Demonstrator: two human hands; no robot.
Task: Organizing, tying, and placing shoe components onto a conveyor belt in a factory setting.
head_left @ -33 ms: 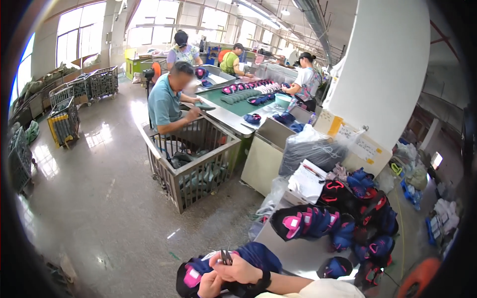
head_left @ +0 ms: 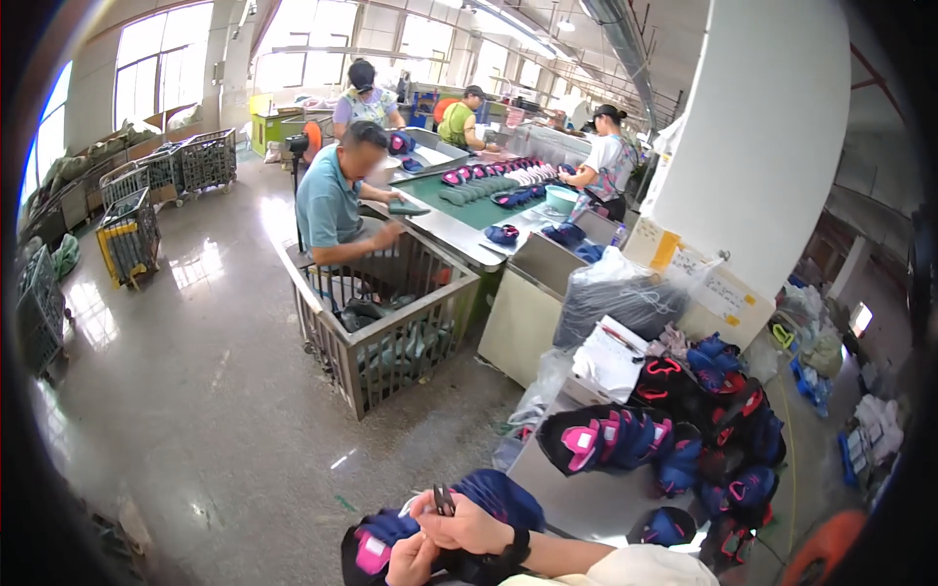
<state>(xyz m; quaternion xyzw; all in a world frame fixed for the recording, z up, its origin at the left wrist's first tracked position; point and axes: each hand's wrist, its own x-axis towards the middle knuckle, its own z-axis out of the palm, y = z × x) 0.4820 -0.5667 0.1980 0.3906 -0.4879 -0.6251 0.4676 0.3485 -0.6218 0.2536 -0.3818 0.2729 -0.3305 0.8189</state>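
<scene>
Navy uppers at six o'clock appear mid-work, completion unverifiable, your right hand clasping snips, left hand grip unclear.

Nearest the viewer, in front of the slatted cart, the bundle of blue shoe uppers has shifted slightly left and tilted more, its pink tongue now lower and farther from the cart. The right hand has raised the dark snips slightly toward the cart. Above the cart's rim, a co-worker's nearer hand has dropped a little, away from the green shoe piece.
</scene>
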